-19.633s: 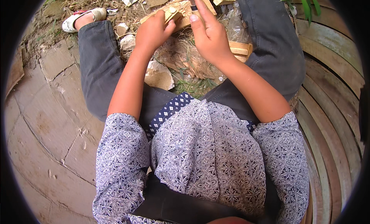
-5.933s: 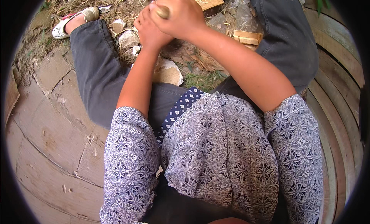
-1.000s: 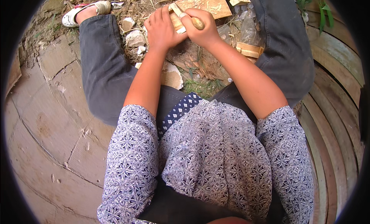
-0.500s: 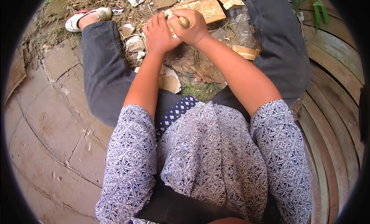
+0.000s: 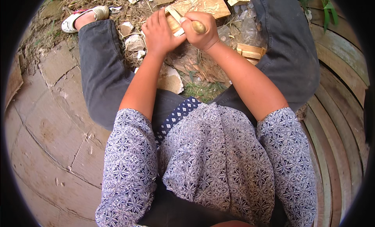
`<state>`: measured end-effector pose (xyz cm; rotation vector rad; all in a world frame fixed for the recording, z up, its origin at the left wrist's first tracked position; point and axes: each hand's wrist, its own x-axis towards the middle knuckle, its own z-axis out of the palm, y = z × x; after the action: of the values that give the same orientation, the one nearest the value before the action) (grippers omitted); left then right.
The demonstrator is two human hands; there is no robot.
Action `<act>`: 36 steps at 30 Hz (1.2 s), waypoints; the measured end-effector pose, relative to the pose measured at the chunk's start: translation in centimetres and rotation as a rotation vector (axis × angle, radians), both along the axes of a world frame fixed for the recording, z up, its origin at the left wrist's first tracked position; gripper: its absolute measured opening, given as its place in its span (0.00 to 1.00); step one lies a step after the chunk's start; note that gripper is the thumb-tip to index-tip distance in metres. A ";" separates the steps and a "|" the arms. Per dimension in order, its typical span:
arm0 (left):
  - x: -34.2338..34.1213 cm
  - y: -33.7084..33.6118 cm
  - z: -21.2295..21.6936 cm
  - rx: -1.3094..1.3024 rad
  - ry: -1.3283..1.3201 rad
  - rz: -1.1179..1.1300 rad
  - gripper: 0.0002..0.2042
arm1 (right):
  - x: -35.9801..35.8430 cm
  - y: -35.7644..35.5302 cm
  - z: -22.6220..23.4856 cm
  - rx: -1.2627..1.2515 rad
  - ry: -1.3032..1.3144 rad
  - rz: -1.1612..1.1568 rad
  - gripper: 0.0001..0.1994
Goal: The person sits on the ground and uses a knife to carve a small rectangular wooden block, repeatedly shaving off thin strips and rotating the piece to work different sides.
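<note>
Mostly hidden: tool handle [image 5: 198, 27] inside right hand [image 5: 201, 29].

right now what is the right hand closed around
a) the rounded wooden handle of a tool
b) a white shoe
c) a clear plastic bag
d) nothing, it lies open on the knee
a: the right hand is fisted around a rounded wooden handle whose end pokes out of its grip, next to the left hand steadying a pale wood strip over the wooden block.
</note>
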<state>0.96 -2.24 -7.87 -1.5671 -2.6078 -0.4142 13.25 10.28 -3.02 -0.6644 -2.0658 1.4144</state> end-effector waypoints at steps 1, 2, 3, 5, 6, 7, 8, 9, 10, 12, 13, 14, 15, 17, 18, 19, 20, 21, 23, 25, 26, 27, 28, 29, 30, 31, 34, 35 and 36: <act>0.0 0.0 0.4 -0.038 -0.010 0.003 0.51 | -0.1 0.6 0.0 -0.048 -0.021 -0.021 0.14; -0.1 0.0 0.7 -0.077 -0.021 0.005 0.52 | -0.5 2.0 -1.3 -0.127 0.083 -0.009 0.16; -0.3 -0.1 1.0 -0.118 -0.028 0.010 0.53 | -1.0 2.8 -1.2 -0.463 0.199 -0.098 0.16; -0.5 0.3 1.0 -0.113 -0.042 0.016 0.55 | 0.1 6.1 -3.8 -1.019 0.098 -0.155 0.15; -0.5 -0.2 0.8 -0.123 -0.054 0.029 0.55 | 0.2 5.5 -3.1 -1.023 0.102 -0.155 0.13; -0.6 -0.3 0.8 -0.128 -0.048 0.038 0.56 | 0.1 4.9 -2.6 -0.947 0.094 -0.134 0.13; -0.6 -0.4 0.8 -0.132 -0.043 0.047 0.56 | -0.2 4.1 -2.1 -0.870 0.087 -0.113 0.13; -0.5 -0.4 0.9 -0.137 -0.042 0.050 0.56 | -0.5 3.5 -2.0 -0.793 0.077 -0.100 0.12; -0.4 -0.3 1.0 -0.131 -0.057 0.045 0.55 | -1.3 2.9 -2.3 -0.651 0.290 -0.030 0.11; -0.4 -0.2 1.1 -0.117 -0.084 0.039 0.55 | -2.2 1.9 -1.9 -0.449 0.172 -0.063 0.11; -0.4 -0.2 1.1 -0.106 -0.081 0.040 0.55 | -2.5 1.5 -1.3 -0.348 0.113 -0.077 0.11; -0.3 -0.1 1.0 -0.095 -0.078 0.042 0.55 | -2.6 1.5 -1.0 -0.348 0.116 -0.032 0.10; -0.1 -0.1 1.0 -0.083 -0.077 0.045 0.55 | -2.5 1.4 -0.5 -0.296 0.110 -0.022 0.10; 0.0 -0.1 1.0 -0.054 -0.083 0.041 0.55 | -2.3 1.1 0.6 -0.192 0.099 -0.001 0.10; 0.1 -0.1 0.9 -0.039 -0.090 0.038 0.55 | -2.0 1.2 0.7 -0.159 0.079 0.038 0.09; 0.1 -0.1 0.9 -0.031 -0.091 0.038 0.55 | -1.7 1.1 0.7 -0.138 0.083 0.041 0.09; 0.2 -0.1 0.8 -0.023 -0.091 0.039 0.55 | -1.5 1.0 0.7 -0.118 0.088 0.044 0.09; 0.1 0.1 0.9 -0.015 -0.089 0.042 0.54 | -1.4 0.9 0.7 -0.097 0.095 0.050 0.09; 0.2 0.1 1.1 -0.012 -0.103 0.046 0.54 | -1.1 0.5 0.7 -0.174 0.093 0.008 0.08; 0.4 0.2 1.1 -0.015 -0.115 0.049 0.54 | -0.9 0.2 1.4 -0.213 0.116 -0.028 0.08; 0.4 0.3 1.1 -0.017 -0.116 0.051 0.54 | -0.9 0.3 1.7 -0.210 0.146 -0.041 0.08; 0.5 0.3 1.2 -0.020 -0.108 0.054 0.54 | -0.9 0.4 2.2 -0.211 0.183 -0.052 0.08; 0.5 0.3 1.2 -0.020 -0.110 0.058 0.54 | -0.8 0.6 2.5 -0.183 0.163 -0.016 0.08; 0.6 0.2 1.2 -0.019 -0.111 0.063 0.54 | -0.6 0.6 2.1 -0.153 0.137 0.015 0.08; 0.6 0.4 1.3 -0.013 -0.114 0.063 0.54 | -0.7 0.7 2.0 -0.118 0.109 0.043 0.08; 0.6 0.6 1.3 -0.007 -0.118 0.063 0.54 | -0.7 0.7 1.8 -0.083 0.081 0.071 0.08; 0.9 0.5 2.1 -0.013 -0.139 0.061 0.45 | -0.5 0.7 2.7 -0.107 -0.023 0.077 0.10; 0.8 0.5 2.3 -0.021 -0.147 0.064 0.45 | -0.5 0.7 2.6 -0.118 -0.007 0.080 0.10; 0.8 0.5 2.6 -0.026 -0.155 0.064 0.45 | -0.3 0.7 2.5 -0.125 0.011 0.083 0.10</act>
<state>1.73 -1.71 -5.29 -1.5111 -2.7808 -0.5187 12.90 11.00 -0.55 -0.6261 -2.0303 1.6013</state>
